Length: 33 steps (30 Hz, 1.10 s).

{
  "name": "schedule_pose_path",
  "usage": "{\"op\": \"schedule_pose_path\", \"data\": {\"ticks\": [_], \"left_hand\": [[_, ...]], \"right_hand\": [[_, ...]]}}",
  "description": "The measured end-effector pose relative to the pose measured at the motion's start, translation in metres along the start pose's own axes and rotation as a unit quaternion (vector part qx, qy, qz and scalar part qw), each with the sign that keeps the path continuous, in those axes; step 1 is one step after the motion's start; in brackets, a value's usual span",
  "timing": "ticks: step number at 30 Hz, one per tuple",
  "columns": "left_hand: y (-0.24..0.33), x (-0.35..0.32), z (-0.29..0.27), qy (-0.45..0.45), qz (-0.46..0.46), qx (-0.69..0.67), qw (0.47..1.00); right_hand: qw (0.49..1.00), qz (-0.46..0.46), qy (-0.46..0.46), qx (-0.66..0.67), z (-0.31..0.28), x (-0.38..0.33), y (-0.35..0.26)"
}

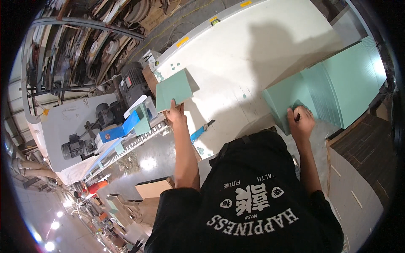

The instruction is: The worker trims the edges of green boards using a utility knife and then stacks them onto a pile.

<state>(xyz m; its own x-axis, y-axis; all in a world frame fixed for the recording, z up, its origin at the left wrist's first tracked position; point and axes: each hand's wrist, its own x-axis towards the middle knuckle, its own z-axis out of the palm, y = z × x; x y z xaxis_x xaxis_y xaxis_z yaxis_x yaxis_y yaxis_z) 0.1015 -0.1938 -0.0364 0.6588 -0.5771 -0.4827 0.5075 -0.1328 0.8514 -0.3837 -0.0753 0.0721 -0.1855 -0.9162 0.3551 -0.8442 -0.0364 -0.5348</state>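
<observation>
My left hand point(176, 114) grips a pale green square panel point(173, 89) by its near edge, thumb on top. The panel is held over the left end of the white tabletop point(228, 80) and casts a shadow on it. My right hand point(302, 121) is closed, its fingers curled at the near edge of a fanned stack of green sheets point(333, 86). Whatever lies inside those fingers is hidden; only a dark spot shows between them. Between my arms, a blue utility knife point(198, 134) lies near the table's front edge with its dark blade exposed.
A long metal spirit level point(194, 37) runs along the table's far edge. Small green scraps point(176, 66) lie on the left end. Left of the table stand a dark electric motor point(135, 80) and a machine with a blue part point(130, 122). A rack of curved strips point(93, 46) fills the upper left.
</observation>
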Motion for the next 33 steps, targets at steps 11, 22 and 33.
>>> {"op": "schedule_pose_path", "data": {"ticks": [11, 22, 33], "left_hand": [[0.047, -0.132, 0.013, -0.249, -0.061, 0.101, 0.961], [0.024, -0.187, 0.089, -0.484, -0.085, 0.249, 0.835], [-0.047, -0.262, 0.08, -0.468, -0.22, 0.227, 0.825]], "right_hand": [[0.828, 0.274, -0.25, 0.42, -0.019, 0.036, -0.075], [0.708, 0.423, -0.28, 0.491, -0.033, 0.007, -0.074], [0.647, 0.539, -0.105, 0.528, -0.053, -0.06, -0.055]]}}
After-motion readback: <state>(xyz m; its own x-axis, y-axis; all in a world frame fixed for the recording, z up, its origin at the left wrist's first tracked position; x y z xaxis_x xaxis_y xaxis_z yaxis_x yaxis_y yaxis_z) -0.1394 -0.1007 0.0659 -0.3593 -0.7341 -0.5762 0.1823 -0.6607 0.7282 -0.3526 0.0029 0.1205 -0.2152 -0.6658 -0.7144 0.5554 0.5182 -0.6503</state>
